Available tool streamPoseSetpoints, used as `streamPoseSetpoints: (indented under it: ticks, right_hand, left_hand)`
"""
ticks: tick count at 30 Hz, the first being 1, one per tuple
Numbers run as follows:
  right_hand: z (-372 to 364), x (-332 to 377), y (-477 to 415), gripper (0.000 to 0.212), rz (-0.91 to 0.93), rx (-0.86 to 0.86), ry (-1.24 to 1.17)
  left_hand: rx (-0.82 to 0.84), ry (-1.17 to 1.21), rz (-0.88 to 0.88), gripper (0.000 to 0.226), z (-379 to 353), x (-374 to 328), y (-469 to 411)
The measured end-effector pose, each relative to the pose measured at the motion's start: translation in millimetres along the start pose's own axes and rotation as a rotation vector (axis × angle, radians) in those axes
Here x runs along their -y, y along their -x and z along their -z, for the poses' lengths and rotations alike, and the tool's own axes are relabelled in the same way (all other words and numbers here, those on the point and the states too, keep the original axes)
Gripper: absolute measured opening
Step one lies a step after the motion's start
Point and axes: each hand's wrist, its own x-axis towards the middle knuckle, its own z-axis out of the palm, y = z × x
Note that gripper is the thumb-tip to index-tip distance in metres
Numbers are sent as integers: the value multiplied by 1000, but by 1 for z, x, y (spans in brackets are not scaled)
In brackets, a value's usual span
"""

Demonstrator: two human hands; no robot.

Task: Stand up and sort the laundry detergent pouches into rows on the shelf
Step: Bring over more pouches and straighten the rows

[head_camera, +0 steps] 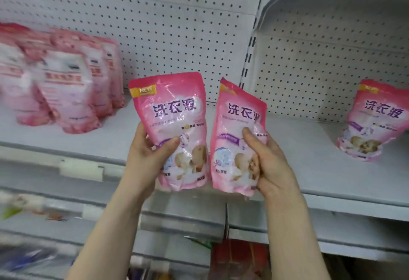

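The left grip [147,153] curls round the lower half of the left pouch [170,107], thumb across its front; the right grip [269,162] holds the right pouch [236,120] likewise. Both pouches are upright, side by side, over the front edge of the shelf [309,147].

A white perforated back panel [166,25] is seen across the upper part of the view, its holes set in regular rows. It is divided from a second perforated panel [321,76] at the right by a dark slotted upright [248,54]. A white label holder [81,170] is fixed to a grey front rail at the left. A lower tier [183,220] is seen below, and blurred goods are stocked there: a green item [8,212] at the far left, a blue item [22,259] beneath it, and red packages [239,257] near the bottom middle.
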Motion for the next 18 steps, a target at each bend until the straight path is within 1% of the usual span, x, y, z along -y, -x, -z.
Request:
streamPoseSetpoints:
  ticks: [3,6,8,11,14,18]
  right_hand:
    - [-49,-34,11,58,76,25,53]
    - [-102,-71,21,50,117,19,115]
    - [-139,-94,27,45,129,22,166]
    - [-191,-127,34,44,140,43,210]
    - [-240,-158,40,44,148,74,222]
    - [-296,-192,40,42,121,132,178]
  left_hand:
    - [-60,-22,14,57,59,-13,15]
    - [-123,-68,23,51,122,-28,29]
    - [-151,-75,26,51,164,-39,37]
    - [-183,-88,7,53,224,-55,45]
    - [-204,-101,-19,55,280,-69,50]
    - [-275,-123,-50,53,346,-86,52]
